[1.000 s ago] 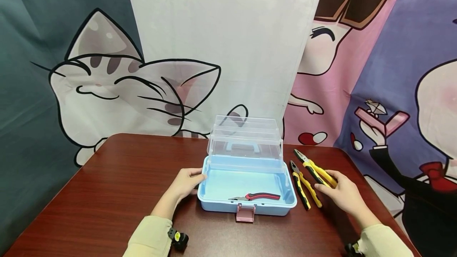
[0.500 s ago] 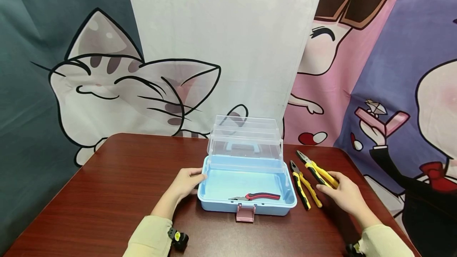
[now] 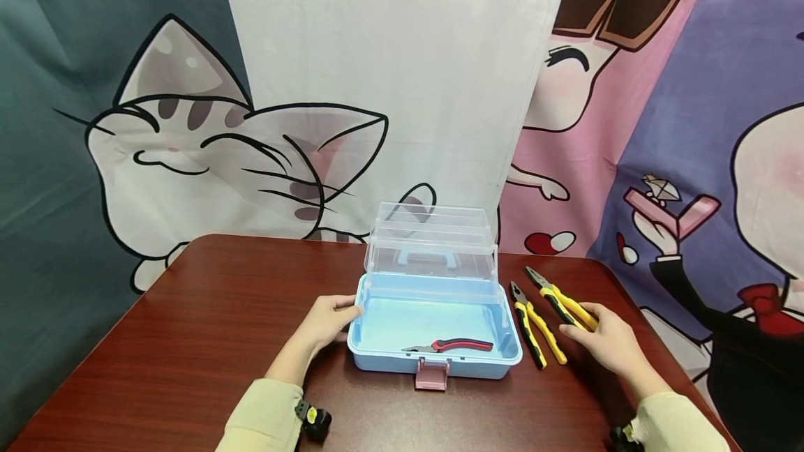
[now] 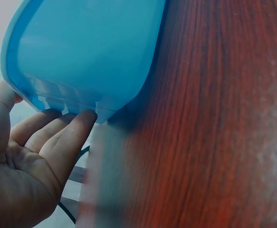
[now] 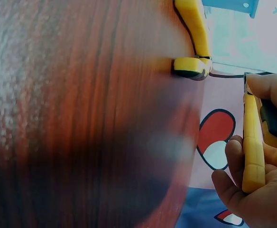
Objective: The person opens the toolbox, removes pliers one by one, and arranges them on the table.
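A light blue toolbox [image 3: 440, 365] with its clear lid raised stands on the table. My left hand [image 3: 325, 323] grips its left side, thumb at the rim and fingertips against the outer wall [image 4: 81, 57] in the left wrist view. Inside the box, near the front, lie pliers with red and black handles [image 3: 465, 345]. My right hand [image 3: 606, 340] holds yellow and black pliers [image 3: 559, 302] by the handles, jaws pointing away. In the right wrist view the fingers curl around a yellow handle [image 5: 253, 152]. Between box and hand lies a second yellow and black pair of pliers [image 3: 534, 326].
The transparent lid [image 3: 433, 243] leans back behind the box. A pink latch [image 3: 432, 375] hangs open at the front. The dark red wooden table [image 3: 207, 340] reaches to a printed cloth backdrop [image 3: 402, 75].
My right hand has shifted slightly to the right and towards me, carrying the held pliers away from the second pair. The left hand and the toolbox have stayed put.
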Demonstrator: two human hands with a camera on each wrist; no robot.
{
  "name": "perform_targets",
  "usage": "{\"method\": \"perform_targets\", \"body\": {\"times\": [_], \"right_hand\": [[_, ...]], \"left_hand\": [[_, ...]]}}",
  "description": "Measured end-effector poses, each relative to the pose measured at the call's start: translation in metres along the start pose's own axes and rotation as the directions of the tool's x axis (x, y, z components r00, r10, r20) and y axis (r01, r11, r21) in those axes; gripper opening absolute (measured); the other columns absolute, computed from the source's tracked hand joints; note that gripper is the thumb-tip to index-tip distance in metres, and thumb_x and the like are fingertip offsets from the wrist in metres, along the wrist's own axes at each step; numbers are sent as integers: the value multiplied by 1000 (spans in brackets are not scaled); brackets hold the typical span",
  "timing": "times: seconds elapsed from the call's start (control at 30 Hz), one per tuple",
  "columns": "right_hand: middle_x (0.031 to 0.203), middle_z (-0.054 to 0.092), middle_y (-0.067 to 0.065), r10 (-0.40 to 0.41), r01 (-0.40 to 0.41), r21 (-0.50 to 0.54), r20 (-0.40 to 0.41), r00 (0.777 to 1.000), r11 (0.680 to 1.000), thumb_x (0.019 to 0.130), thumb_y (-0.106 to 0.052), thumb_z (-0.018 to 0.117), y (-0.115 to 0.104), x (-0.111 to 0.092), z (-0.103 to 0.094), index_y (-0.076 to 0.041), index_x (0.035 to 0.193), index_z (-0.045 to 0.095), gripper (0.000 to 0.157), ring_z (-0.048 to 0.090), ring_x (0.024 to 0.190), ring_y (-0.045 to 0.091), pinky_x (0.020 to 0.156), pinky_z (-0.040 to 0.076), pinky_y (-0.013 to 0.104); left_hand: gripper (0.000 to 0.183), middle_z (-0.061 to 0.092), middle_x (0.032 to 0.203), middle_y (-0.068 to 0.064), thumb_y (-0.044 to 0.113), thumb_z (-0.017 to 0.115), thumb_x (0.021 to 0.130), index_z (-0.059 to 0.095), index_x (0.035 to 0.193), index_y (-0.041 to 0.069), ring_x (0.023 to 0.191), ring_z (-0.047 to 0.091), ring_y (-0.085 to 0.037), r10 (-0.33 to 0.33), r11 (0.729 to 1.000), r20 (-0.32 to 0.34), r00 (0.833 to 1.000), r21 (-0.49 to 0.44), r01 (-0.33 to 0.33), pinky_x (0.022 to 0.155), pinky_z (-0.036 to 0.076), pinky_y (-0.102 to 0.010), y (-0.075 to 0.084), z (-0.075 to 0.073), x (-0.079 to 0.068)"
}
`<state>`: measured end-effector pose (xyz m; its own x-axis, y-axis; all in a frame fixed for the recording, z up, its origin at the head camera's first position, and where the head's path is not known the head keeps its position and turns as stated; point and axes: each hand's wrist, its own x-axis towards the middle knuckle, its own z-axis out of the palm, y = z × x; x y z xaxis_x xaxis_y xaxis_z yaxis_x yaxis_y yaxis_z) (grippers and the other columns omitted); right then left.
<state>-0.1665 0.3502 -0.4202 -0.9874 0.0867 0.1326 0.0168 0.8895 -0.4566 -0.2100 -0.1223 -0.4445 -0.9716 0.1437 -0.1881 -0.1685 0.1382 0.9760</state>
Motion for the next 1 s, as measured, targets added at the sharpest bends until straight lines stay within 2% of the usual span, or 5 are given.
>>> {"method": "perform_targets", "body": {"times": [0.33,0.7,1.0], "right_hand": [[107,61,24,19,-18,-11,42,999,1000,80,-44,70,6,4,0,7,124,51,70,56,89,29,68,46,34],[107,60,29,6,-4,-30,61,998,1000,80,-44,71,9,9,0,11,123,50,73,57,90,34,75,50,50],[100,63,27,0,4,-56,77,997,998,79,-41,72,12,12,1,12,118,53,69,58,84,32,70,49,44]], "left_hand": [[44,63,117,-26,10,60,90,53,131,-5,92,68,-30,-1,1000,5,1000,7,1,69,59,-41,3,-1,-1],[44,63,117,-25,11,60,90,53,131,-4,92,68,-29,-3,1000,2,1000,13,3,69,59,-42,1,-1,0],[44,63,117,-25,12,60,90,53,131,-4,92,68,-29,-8,1000,-1,1000,24,8,68,59,-41,0,-1,1]]}}
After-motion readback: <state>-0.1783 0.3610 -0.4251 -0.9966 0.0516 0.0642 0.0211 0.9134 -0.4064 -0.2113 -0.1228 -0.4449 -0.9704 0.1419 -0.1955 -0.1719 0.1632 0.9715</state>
